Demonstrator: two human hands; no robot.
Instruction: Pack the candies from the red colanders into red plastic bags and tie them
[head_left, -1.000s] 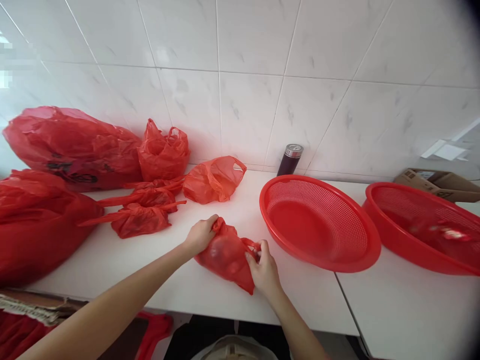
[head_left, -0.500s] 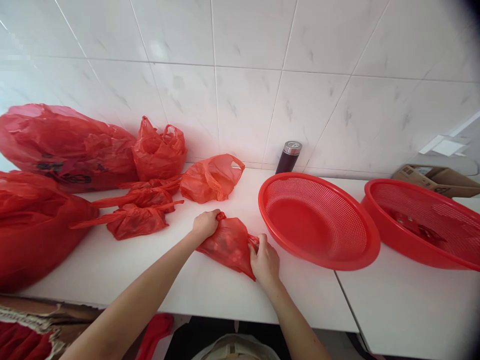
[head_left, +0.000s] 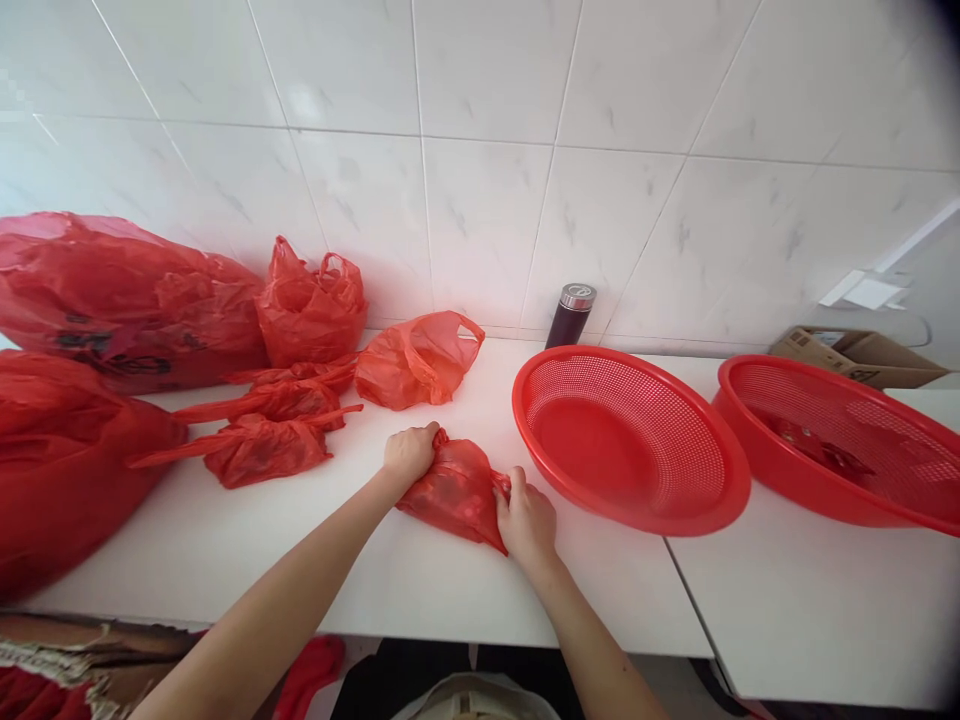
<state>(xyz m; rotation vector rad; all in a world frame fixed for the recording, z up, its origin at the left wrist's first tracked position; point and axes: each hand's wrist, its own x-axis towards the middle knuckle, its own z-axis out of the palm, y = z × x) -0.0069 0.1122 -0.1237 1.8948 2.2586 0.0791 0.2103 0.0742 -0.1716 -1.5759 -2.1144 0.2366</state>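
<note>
one small red bag [head_left: 452, 490] gripped by two hands, beside two baskets.

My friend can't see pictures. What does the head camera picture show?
Two bare hands, left and right, grip a small red bag on a white counter. More red bags lie to the left, and two red baskets sit to the right.
</note>
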